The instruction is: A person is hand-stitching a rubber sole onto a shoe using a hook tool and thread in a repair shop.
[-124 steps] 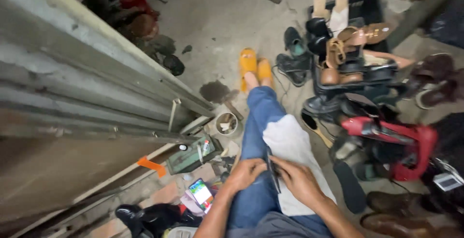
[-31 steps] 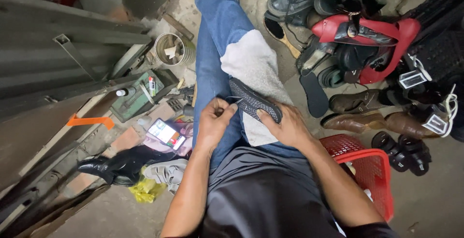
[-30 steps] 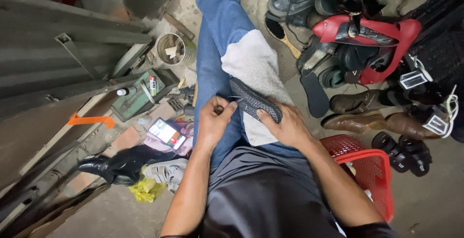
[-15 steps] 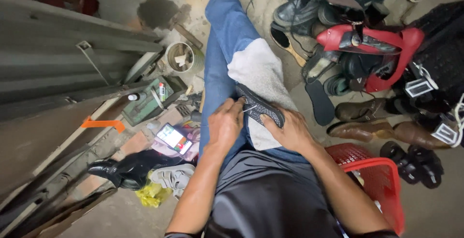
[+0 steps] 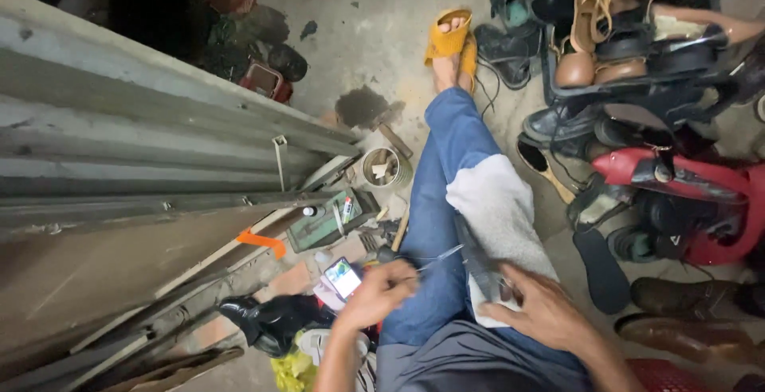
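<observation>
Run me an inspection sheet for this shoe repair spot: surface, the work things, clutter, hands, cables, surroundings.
Surface: grey cloth over the lap; stained concrete floor.
Work things: dark shoe sole on the cloth, thread running from it.
Clutter: green toolbox, round tin, phone.
Hands: left hand pinches the thread; right hand presses the sole.
Cables: nothing seen.
Surroundings: shoe pile to the right, corrugated metal sheets to the left.

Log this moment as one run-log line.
left hand: pulling thread taut | right hand: pressing dark sole on grey cloth over lap | seated on floor
</observation>
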